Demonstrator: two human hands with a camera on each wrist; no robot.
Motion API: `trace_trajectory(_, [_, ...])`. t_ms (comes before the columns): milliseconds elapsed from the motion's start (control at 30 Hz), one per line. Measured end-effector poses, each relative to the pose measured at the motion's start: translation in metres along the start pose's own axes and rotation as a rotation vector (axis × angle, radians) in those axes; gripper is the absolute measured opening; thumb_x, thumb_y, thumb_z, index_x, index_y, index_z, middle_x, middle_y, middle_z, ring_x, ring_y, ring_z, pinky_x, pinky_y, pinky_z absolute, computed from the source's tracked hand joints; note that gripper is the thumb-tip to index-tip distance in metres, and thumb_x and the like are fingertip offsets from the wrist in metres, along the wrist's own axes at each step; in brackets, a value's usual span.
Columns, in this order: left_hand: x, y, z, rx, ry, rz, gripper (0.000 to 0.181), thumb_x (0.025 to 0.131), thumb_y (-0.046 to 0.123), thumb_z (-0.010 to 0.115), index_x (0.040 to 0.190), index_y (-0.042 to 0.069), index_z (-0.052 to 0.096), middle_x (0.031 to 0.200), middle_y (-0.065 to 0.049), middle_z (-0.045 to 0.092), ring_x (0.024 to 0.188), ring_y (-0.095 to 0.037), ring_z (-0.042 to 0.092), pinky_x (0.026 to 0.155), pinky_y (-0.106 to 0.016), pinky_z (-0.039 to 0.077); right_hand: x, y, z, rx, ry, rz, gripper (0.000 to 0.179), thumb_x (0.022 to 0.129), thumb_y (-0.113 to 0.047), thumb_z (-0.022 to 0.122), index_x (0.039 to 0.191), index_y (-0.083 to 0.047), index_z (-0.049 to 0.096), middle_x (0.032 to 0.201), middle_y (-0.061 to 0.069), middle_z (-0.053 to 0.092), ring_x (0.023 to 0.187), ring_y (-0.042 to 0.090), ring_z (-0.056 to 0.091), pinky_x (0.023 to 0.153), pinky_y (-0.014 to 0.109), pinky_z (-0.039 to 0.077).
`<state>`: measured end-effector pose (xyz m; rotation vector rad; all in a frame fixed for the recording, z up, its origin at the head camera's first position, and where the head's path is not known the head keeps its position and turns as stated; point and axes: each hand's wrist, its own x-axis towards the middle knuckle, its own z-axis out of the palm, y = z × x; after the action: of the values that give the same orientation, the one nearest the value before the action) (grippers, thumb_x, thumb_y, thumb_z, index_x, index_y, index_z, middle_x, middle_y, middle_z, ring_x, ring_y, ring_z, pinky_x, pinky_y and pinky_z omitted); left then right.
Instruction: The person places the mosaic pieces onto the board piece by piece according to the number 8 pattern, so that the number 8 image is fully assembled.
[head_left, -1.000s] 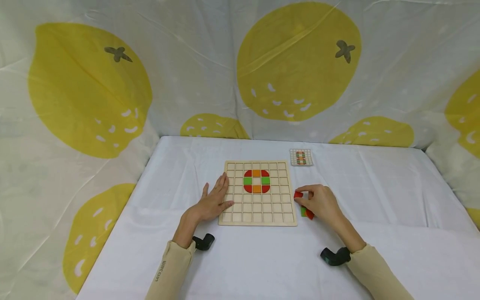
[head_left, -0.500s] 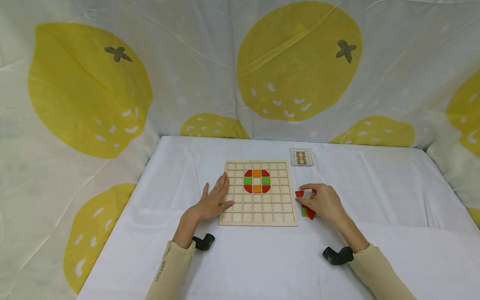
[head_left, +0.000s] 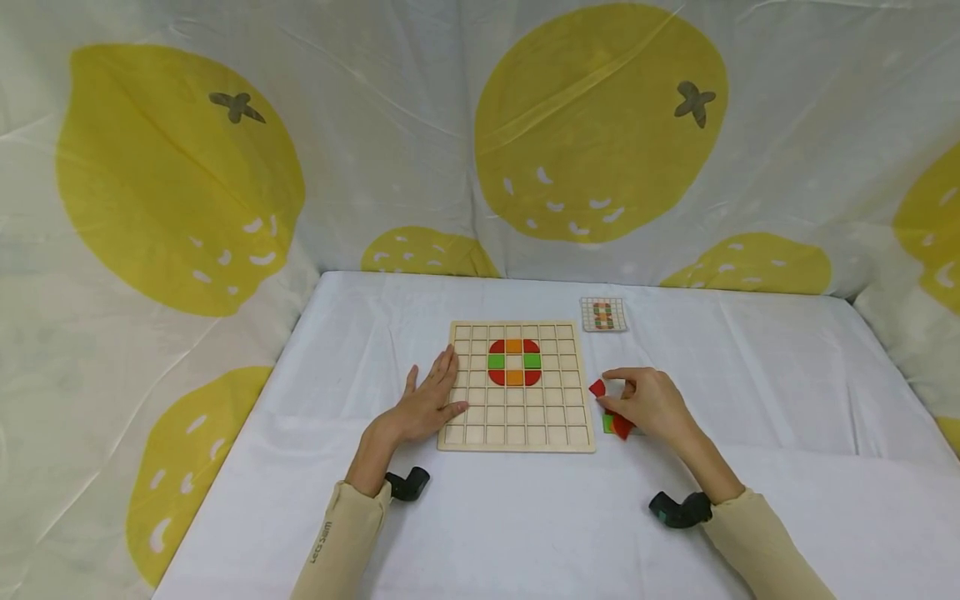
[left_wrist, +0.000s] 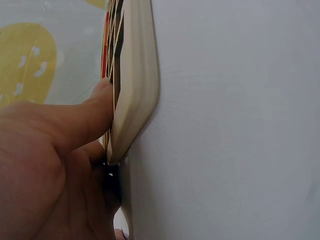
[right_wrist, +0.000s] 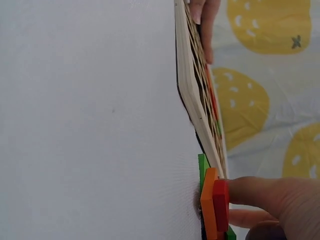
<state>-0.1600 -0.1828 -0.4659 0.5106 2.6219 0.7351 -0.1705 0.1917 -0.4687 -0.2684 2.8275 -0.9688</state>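
- Because the small red piece (head_left: 597, 387) sits at the very tips of the right hand (head_left: 641, 404), that hand is plainly the nearer one.
- Its curled index finger and thumb appear to pinch the piece, though the exact contact is too small to make out.
- From those fingers the piece lies on the side toward the board (head_left: 495, 417), just outside the board's right edge, about midway along it.
- It shows no clear long axis; it stands diagonal to that edge, one corner aimed at the board.
- A pile of pieces (head_left: 622, 427) lies below the right hand, beside the same edge and closer to the near right corner.
- The left hand (head_left: 420, 408) rests across the board's left edge, fingers extended and grasping nothing, thumb on the grid.
- A ring of coloured tiles (head_left: 513, 378) fills cells toward the far edge.
- Just beyond the far right corner, a pattern card (head_left: 603, 315) lies on the table (head_left: 525, 517).
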Motion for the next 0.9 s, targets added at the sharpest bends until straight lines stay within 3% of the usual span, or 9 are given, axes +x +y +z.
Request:
trace_trajectory(200, [0.001,-0.002,0.002,-0.041,0.002,0.007,0.085,0.109,0.034,0.051,0.164,-0.003,-0.002,0.175,-0.014,-0.013,0.163,-0.034,-0.008,0.125,-0.066,-0.014,-0.001,0.000,0.002,0.021,0.055,-0.002,0.031,0.089,-0.014,0.081,0.116,0.000,0.077,0.055,-0.002,0.046,0.050,0.013,0.043,0.048,0.023,0.028])
trace_trajectory(567, [-0.001,0.003,-0.001,0.023,0.004,-0.006,0.083,0.109,0.033,0.051,0.163,-0.004,0.000,0.175,-0.015,-0.010,0.163,-0.035,-0.005,0.125,-0.069,-0.009,0.000,-0.001,0.012,0.067,0.123,-0.003,0.029,0.089,-0.016,0.082,0.112,0.002,0.078,0.052,-0.005,0.034,0.041,0.010,0.036,0.043,0.020,0.024])
trace_trajectory(733, [-0.001,0.003,-0.001,0.024,0.005,-0.005,0.083,0.109,0.033,0.052,0.163,-0.004,0.000,0.175,-0.015,-0.010,0.163,-0.035,-0.005,0.125,-0.069,-0.009,-0.001,-0.009,0.013,0.095,0.118,0.007,0.028,0.090,-0.017,0.082,0.112,-0.001,0.078,0.053,-0.005,0.032,0.043,0.010,0.033,0.044,0.021,0.023])
trace_trajectory(900, [-0.001,0.001,0.001,-0.006,0.009,0.009,0.083,0.109,0.032,0.052,0.163,-0.005,0.001,0.175,-0.016,-0.010,0.163,-0.036,-0.005,0.124,-0.068,-0.011,-0.001,-0.031,0.022,0.165,0.058,0.006,0.029,0.089,-0.020,0.083,0.112,-0.003,0.079,0.055,-0.005,0.029,0.048,0.010,0.029,0.047,0.021,0.020])
